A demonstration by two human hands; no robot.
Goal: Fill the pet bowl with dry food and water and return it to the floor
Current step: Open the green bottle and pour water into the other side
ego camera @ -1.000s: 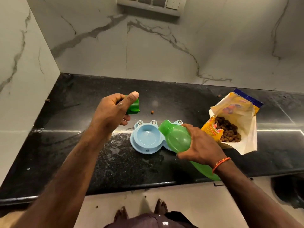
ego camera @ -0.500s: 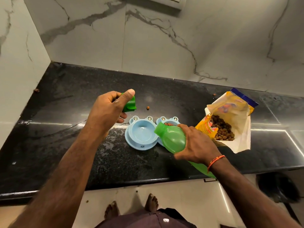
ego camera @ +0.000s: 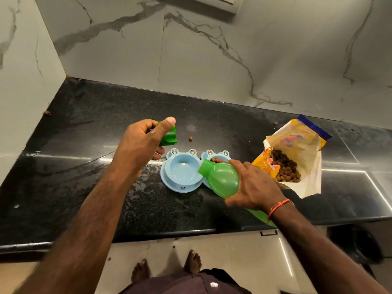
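A light blue double pet bowl (ego camera: 169,179) sits on the black countertop (ego camera: 84,187). Its left compartment holds a little clear water; brown kibble shows in the right compartment, mostly hidden behind the bottle. My right hand (ego camera: 252,185) grips a green bottle (ego camera: 220,179), tilted with its open neck over the left compartment's right rim. My left hand (ego camera: 142,145) is raised just left of the bowl, holding the green bottle cap (ego camera: 168,135). An open yellow and white bag of dry food (ego camera: 297,158) lies to the right, kibble visible inside.
A loose kibble piece (ego camera: 191,138) lies behind the bowl, and others sit near the back wall. The counter is wet left of and in front of the bowl. Marble walls close the back and left. My bare feet (ego camera: 192,262) stand on the tiled floor below the counter edge.
The bottle has tipped a little further toward the left compartment. My left hand with the cap has stayed about where it was. The head camera has shifted slightly.
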